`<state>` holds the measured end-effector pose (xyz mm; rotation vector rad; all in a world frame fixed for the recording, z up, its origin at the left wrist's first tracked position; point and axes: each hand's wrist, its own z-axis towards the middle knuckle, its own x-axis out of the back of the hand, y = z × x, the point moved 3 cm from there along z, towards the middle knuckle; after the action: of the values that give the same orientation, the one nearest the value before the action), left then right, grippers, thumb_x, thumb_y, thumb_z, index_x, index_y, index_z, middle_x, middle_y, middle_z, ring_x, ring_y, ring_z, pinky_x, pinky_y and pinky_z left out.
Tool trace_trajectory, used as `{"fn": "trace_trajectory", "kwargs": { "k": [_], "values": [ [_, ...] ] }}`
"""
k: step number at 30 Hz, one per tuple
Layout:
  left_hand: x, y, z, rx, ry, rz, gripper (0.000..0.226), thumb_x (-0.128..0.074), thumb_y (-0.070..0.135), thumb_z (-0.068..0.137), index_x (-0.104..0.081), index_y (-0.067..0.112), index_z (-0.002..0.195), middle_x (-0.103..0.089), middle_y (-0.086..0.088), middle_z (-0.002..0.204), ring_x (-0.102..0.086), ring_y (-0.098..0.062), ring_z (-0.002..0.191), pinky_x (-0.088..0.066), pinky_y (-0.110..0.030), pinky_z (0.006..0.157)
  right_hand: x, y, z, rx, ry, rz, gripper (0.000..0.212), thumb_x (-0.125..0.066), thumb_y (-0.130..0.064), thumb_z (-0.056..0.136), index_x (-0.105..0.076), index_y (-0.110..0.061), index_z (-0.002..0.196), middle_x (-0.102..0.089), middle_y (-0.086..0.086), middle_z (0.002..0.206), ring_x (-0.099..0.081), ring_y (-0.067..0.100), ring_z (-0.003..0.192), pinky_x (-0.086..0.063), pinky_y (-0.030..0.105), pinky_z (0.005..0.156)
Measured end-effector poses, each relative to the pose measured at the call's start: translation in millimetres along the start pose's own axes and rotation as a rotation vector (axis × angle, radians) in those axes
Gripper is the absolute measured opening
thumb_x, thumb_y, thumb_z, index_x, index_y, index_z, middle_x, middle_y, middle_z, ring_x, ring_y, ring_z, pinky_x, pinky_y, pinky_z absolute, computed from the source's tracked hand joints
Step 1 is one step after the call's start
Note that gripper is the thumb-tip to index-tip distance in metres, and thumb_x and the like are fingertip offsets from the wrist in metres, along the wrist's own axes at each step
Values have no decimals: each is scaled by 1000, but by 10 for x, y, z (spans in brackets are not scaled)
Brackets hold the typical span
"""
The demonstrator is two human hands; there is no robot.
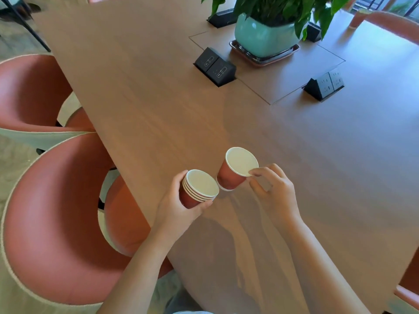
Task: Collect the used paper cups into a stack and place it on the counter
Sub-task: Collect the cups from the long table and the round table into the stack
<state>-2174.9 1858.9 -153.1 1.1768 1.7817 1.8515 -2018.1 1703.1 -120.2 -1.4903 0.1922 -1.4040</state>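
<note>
While the right hand's fingers (256,172) pinch only the rim of the single cup (235,169), it may slip or tilt.
The left hand (179,209) grasps the stack (197,189) just beside it, over the counter (317,166) near its edge; open room lies ahead.

Cups (231,177) and stack (192,196): red-brown outside, white inside, white rims. Table (158,109): brown wood grain. Chairs (56,223): salmon pink, pale edging. Pot (260,39): turquoise; leaves (272,7) green. Socket boxes (215,66): black.
</note>
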Motion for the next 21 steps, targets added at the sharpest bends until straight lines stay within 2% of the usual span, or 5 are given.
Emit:
{"fn": "trace_trajectory", "kwargs": {
  "k": [2, 6, 9, 13, 21],
  "values": [
    [-64, 23, -12, 5, -42, 31, 77, -84, 44, 59, -41, 42, 123, -53, 26, 121, -52, -1, 113, -52, -37, 88, 134, 15, -64, 7, 9, 31, 12, -70, -5, 77, -68, -12, 87, -53, 2, 81, -52, 10, 72, -36, 12, 61],
    [-241, 104, -46, -28, -80, 69, 79, -85, 40, 59, -39, 45, 123, -50, 32, 119, -51, 1, 113, -40, -13, 86, 370, 39, -168, -21, -8, 118, 14, -65, -8, 80, -68, -14, 92, -57, -1, 87, -50, -1, 77, -37, 3, 69],
    [-390, 175, -76, -34, -114, 58, 79, -85, 39, 60, -40, 44, 125, -51, 31, 120, -51, 5, 111, -41, -15, 87, 547, 68, -221, -21, 9, 122, 14, -62, -11, 82, -68, -12, 95, -58, -4, 91, -51, -1, 78, -40, 4, 73],
    [-549, 276, -105, -51, -164, 54, 82, -85, 38, 62, -40, 38, 130, -52, 25, 124, -49, 2, 115, -43, -25, 94, 785, 119, -268, -26, 59, 221, 19, -68, 2, 77, -68, -15, 86, -56, 0, 84, -53, 0, 78, -38, 9, 62],
    [-783, 422, -105, -41, -196, 30, 80, -85, 35, 62, -41, 39, 129, -52, 28, 122, -49, 5, 113, -44, -24, 93, 1104, 260, -249, 51, 101, 95, 20, -70, 2, 75, -69, -14, 87, -58, 0, 83, -53, 2, 80, -39, 12, 66]
  ]
}}
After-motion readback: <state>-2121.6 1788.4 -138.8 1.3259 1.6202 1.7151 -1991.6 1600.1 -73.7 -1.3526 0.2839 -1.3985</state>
